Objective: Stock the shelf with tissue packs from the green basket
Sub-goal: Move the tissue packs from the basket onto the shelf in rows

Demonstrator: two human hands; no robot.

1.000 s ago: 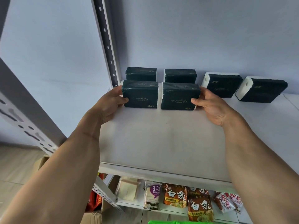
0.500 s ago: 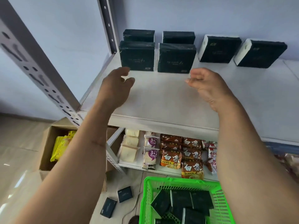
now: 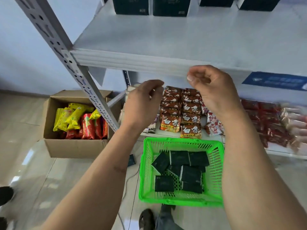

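Left grip (image 3: 142, 103) and right grip (image 3: 214, 90) raised, fingers loosely curled, empty

Your way down into the green basket (image 3: 216, 163) is open from above, nothing covers its top. Dark tissue packs (image 3: 191, 175) crowd its middle and right; bare mesh shows along the near wall and left side. The shelf (image 3: 166, 39) has a broad bare board in front of the packs on the shelf (image 3: 131, 7) lined at the back. Its front lip juts out above the basket's far side. The slanted upright post (image 3: 69, 63) fences your left, with a cardboard box (image 3: 74, 146) behind it on the floor.
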